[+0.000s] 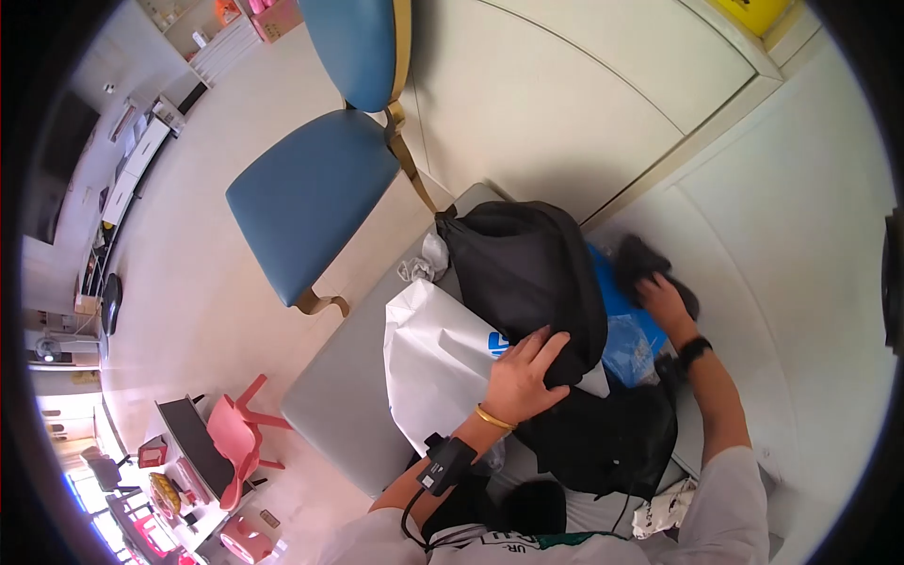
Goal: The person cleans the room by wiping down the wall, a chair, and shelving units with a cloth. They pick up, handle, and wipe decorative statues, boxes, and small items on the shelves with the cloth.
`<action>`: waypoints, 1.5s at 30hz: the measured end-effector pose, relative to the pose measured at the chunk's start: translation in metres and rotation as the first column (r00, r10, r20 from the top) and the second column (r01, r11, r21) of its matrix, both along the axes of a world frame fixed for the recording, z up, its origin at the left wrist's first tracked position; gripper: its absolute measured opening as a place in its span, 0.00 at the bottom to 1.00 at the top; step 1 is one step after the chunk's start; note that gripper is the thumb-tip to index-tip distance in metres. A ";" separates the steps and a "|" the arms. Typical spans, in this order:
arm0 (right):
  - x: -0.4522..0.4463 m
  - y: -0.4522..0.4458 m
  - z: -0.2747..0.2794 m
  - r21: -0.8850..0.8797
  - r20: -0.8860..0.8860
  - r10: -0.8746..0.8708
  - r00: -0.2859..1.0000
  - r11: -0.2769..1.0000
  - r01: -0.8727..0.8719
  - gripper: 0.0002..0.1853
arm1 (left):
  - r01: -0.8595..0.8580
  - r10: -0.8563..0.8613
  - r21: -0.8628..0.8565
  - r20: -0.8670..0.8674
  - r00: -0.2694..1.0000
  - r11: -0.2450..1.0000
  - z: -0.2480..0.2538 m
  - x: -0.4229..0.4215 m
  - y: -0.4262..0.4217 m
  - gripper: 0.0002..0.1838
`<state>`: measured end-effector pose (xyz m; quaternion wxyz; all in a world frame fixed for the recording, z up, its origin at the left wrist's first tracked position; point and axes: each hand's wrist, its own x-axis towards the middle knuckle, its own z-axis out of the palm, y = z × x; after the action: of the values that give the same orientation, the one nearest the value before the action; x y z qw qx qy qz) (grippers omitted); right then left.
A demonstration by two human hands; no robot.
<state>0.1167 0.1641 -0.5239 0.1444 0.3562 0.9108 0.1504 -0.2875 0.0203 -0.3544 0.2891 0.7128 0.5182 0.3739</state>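
My left hand [529,377] rests at the lower edge of a black fabric bag [518,268], its thumb and fingers spread. Under that wrist lies a white plastic bag [428,348] with blue print. My right hand [663,299] has its fingers closed on a dark, soft, cloth-like item [642,259], whose exact kind I cannot make out. Below it are a blue package [614,292] and a clear plastic wrapper [628,350]. Another black fabric piece [603,438] lies nearer to me, between my forearms.
The items lie on a grey padded bench [348,405] beside a white panelled wall [753,235]. A blue chair [315,193] stands beyond it. Crumpled clear plastic [426,262] sits by the black bag. A pink chair [235,438] is at lower left.
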 end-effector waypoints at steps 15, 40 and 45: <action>0.101 -0.151 0.483 0.727 -0.113 -0.499 0.859 0.548 0.414 0.19 | -0.049 0.040 -0.058 -0.152 0.988 0.997 0.014 0.002 -0.072 0.34; 0.036 0.039 0.344 0.088 -0.316 -0.318 0.894 0.928 0.362 0.21 | -0.702 0.575 -0.256 -0.426 0.699 0.664 -0.036 -0.299 -0.426 0.20; -0.198 -0.187 0.390 -0.092 -0.410 -0.192 0.892 0.981 0.169 0.24 | -0.812 0.726 -0.267 -0.365 0.584 0.519 -0.112 -0.430 -0.481 0.17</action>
<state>-0.0811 -0.0228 -0.1344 -0.0303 0.4590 0.8873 0.0324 -0.7180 -0.4608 -0.4665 0.1782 0.3654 0.8728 0.2701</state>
